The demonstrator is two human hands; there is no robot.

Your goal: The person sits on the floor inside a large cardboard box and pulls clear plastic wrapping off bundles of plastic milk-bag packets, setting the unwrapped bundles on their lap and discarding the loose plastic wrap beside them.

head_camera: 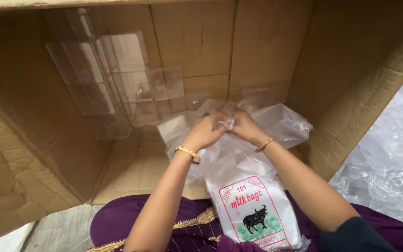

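Head view, looking down into a large brown cardboard box lying open on its side. The left hand and the right hand meet at the centre, both with fingers curled closed around the bunched neck of a crumpled clear plastic bag, which they pinch between them just above the box floor. Each wrist carries one gold bangle, two in all: one on the left, one on the right. Directly below the hands, resting on the person's lap, lies one flat pack of white plastic bags with a red printed frame and a black bull figure, its upper end touching the clear bag. The lap is covered by purple cloth with gold trim. Against the box's back left wall stands a cluster of clear rigid plastic containers; their exact count cannot be told. Crinkled clear plastic sheeting lies outside the box at right.
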